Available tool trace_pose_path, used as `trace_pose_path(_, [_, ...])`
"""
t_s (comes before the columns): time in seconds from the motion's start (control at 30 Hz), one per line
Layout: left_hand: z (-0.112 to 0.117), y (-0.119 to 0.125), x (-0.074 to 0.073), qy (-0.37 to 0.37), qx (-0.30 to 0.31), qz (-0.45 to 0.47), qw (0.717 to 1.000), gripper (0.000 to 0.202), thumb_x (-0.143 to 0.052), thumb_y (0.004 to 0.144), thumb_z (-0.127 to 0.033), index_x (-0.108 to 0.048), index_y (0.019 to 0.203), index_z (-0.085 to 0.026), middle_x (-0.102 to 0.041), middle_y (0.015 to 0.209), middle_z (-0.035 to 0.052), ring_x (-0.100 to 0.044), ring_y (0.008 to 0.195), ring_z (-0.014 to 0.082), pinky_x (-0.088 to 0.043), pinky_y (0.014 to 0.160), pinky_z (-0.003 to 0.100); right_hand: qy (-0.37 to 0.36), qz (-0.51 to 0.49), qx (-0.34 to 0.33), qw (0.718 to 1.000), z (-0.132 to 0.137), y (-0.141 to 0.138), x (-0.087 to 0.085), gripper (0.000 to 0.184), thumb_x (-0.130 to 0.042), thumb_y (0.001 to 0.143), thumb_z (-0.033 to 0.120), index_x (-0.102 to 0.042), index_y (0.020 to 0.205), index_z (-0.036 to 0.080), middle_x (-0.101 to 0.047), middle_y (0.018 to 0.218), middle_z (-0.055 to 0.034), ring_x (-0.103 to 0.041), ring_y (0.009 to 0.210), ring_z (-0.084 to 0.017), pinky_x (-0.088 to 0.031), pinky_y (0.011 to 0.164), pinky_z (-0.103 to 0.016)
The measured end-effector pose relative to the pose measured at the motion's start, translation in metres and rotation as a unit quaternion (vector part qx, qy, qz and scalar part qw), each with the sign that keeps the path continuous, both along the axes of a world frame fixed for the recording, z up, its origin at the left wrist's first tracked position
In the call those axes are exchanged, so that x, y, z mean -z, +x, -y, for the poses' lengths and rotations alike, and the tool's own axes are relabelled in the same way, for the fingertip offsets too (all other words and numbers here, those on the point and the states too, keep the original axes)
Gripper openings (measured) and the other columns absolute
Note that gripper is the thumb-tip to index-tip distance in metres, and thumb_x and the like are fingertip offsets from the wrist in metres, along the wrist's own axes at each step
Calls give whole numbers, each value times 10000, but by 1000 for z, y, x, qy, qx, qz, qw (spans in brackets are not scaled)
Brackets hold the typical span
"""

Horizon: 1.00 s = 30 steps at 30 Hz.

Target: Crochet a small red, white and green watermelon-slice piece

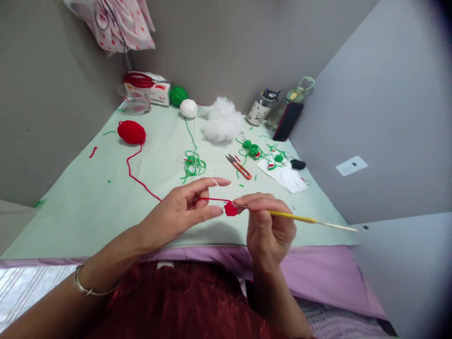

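A small red crochet piece is held up over the near part of the table. My right hand grips a crochet hook with a yellow handle, its tip end at the piece. My left hand has its index finger and thumb stretched apart, the other fingers curled. Red yarn runs through those curled fingers to the piece. From the raised index finger a white strand slants down to the hook. The thumb tip is beside the red piece; whether it touches cannot be made out.
Behind my hands are a red yarn ball, white yarn ball, green yarn ball and white stuffing. Orange thread snips lie near tangled green yarn. Small green pieces, a phone and a pen cup stand right.
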<state>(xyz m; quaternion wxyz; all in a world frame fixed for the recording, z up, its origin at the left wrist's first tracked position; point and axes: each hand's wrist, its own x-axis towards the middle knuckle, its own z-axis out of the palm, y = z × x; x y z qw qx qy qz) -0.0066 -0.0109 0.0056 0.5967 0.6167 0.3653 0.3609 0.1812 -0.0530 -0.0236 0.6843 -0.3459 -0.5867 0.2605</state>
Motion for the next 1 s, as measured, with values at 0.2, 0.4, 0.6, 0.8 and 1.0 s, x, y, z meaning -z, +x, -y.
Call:
trace_pose_path(0.2, [0,2,6,67,0,-55,996,262,-602,983,-290,-791,1150,-220,-596,757,-16,-507,658,146,-438,672,287,-56,-85,-68,992,-7,1,-1,160,-598,1050,303,-728,969,258,-767,881,-17,-711,773,-159,-603,670,-304])
trace_pose_path(0.4, [-8,-8,2,204,30,-75,976,340,-512,1041,-280,-791,1233,-255,-755,1134,69,-670,1082,235,-495,988,356,-72,-53,-93,992,-5,6,-3,162,-593,1052,295,-735,983,260,-773,895,-20,-713,773,-158,-611,705,-320])
trace_pose_path(0.6, [-4,-14,-7,90,79,-44,992,441,-466,1053,-274,-690,1433,-297,-795,1138,53,-691,1120,248,-475,1080,388,-30,31,-74,996,-2,10,-3,177,-592,1048,256,-764,1009,265,-781,894,-28,-728,827,-191,-605,759,-374])
trace_pose_path(0.8, [-2,-17,-9,32,110,-44,992,473,-479,1060,-420,-658,1475,-281,-589,712,-6,-608,764,209,-516,845,345,-24,75,-75,994,1,12,-8,179,-600,1040,219,-771,1056,267,-782,931,-32,-737,843,-187,-612,775,-367])
trace_pose_path(1.0, [-1,-14,-2,-8,159,-29,987,572,-384,1068,-606,-611,1512,-325,-560,729,-11,-452,654,168,-458,681,295,-19,60,-82,995,-2,12,-7,176,-593,1045,236,-766,1040,267,-783,929,-35,-726,841,-189,-613,782,-375])
